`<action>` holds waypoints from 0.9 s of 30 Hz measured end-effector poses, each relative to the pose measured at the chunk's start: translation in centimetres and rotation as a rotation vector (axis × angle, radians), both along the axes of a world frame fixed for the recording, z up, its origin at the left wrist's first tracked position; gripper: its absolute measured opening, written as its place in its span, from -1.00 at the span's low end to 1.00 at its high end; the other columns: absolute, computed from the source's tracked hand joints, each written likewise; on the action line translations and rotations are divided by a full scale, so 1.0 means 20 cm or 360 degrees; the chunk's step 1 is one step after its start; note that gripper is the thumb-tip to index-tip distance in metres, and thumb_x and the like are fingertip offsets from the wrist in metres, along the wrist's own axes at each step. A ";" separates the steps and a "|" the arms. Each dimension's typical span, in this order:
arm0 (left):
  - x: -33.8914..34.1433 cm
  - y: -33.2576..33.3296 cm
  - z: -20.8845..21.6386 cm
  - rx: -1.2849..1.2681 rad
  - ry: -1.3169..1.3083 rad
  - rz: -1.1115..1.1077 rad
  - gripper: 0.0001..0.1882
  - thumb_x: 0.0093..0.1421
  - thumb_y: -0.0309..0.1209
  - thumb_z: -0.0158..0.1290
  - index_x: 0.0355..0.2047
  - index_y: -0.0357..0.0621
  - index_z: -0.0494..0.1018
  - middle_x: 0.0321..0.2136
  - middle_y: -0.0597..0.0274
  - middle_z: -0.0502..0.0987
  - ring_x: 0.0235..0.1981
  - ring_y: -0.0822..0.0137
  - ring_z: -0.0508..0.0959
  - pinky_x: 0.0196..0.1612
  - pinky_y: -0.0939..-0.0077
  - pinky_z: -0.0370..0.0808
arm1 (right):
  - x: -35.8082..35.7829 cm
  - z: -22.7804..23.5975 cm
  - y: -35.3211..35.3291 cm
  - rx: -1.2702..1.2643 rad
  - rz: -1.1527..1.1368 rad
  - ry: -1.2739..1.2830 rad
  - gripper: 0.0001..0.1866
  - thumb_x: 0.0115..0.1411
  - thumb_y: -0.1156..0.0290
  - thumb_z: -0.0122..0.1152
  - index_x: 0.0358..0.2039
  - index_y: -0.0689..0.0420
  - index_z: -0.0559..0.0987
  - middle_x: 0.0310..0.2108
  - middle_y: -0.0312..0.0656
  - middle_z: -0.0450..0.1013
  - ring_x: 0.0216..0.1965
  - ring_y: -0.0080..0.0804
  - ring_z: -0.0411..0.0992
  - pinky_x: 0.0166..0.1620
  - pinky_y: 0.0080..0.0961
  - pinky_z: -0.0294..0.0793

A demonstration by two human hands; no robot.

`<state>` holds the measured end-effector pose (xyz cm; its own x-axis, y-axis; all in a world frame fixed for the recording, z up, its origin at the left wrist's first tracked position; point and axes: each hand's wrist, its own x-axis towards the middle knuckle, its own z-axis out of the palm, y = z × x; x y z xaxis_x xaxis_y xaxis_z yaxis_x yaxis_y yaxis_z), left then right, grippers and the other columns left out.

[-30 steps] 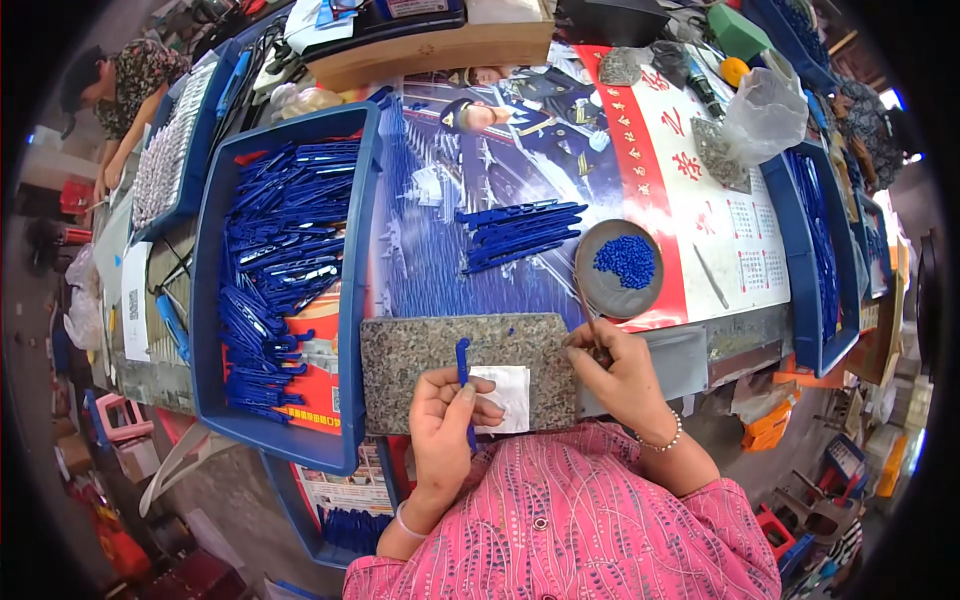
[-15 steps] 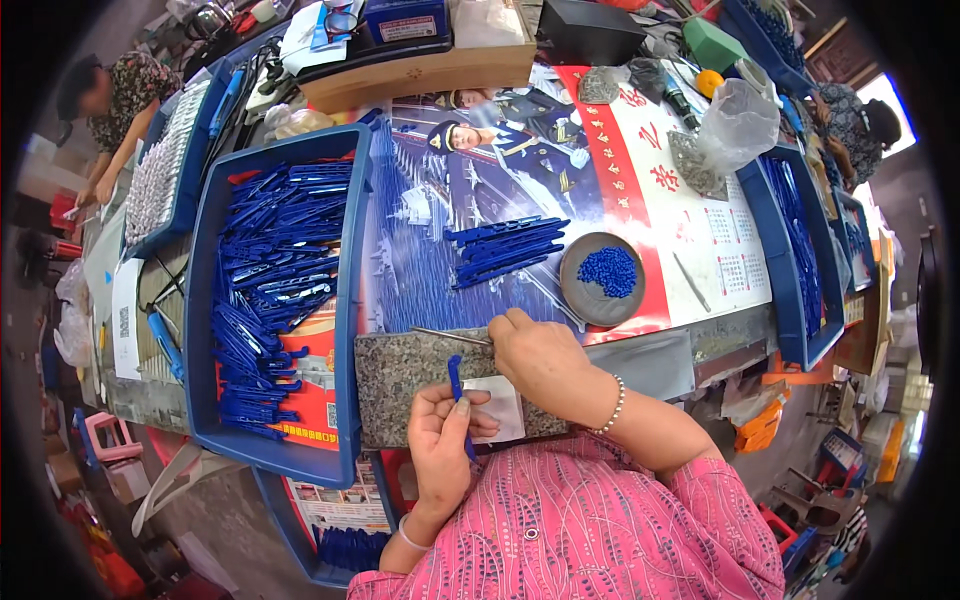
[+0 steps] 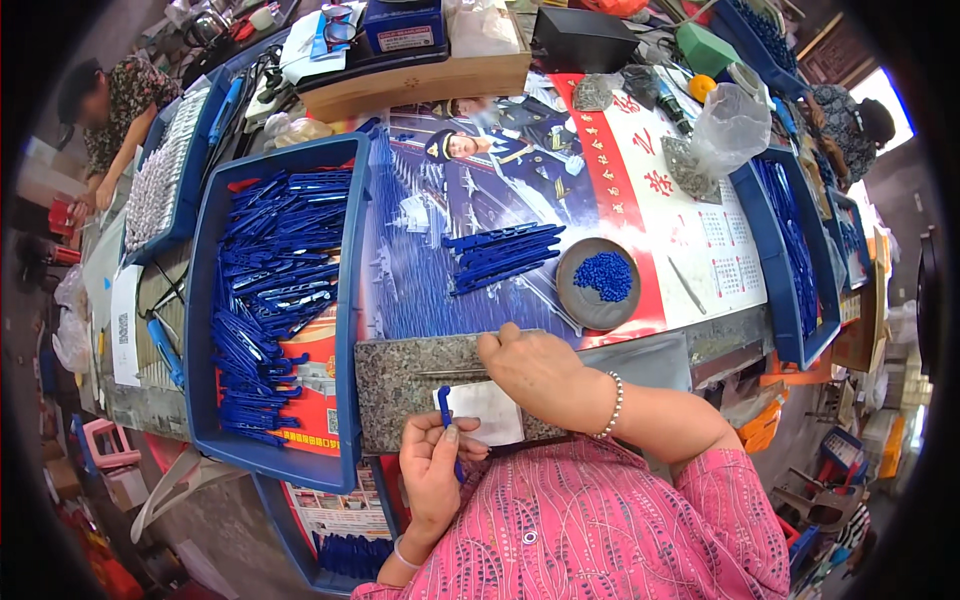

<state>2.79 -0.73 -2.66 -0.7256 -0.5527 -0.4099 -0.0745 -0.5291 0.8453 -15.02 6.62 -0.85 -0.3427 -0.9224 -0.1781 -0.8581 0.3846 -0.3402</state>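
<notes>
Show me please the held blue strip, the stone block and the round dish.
Held blue strip [image 3: 446, 408]: head view, upper part.
Stone block [image 3: 385, 400]: head view, left part.
Round dish [image 3: 598, 315]: head view, lower part.

The blue part [image 3: 446, 408] is a slim, elongated piece with a short hooked upper end. It is gripped between the thumb and fingers of the left hand [image 3: 432, 460], which cover its middle section; the lower end protrudes below. Its long axis runs away from the body, tilted slightly left, with the hooked end at the left edge of the white pad [image 3: 490, 415]. The slender metallic tool [image 3: 450, 373], held in the right hand [image 3: 535, 370], extends leftward, nearly crosswise, beyond the hooked end and apart from it.
</notes>
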 end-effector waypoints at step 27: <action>-0.18 0.12 0.01 0.0171 -0.0028 -0.0200 -0.84 0.28 -0.49 -0.20 -0.15 -0.27 0.18 -0.21 -0.15 0.49 -0.40 0.25 0.60 -0.35 0.50 0.57 | -0.03 0.10 0.44 -0.0695 -0.1091 -0.2363 -0.89 0.07 0.52 0.20 -0.37 0.26 0.50 -0.57 -0.31 0.41 -0.66 -0.70 0.30 -0.60 -0.75 0.24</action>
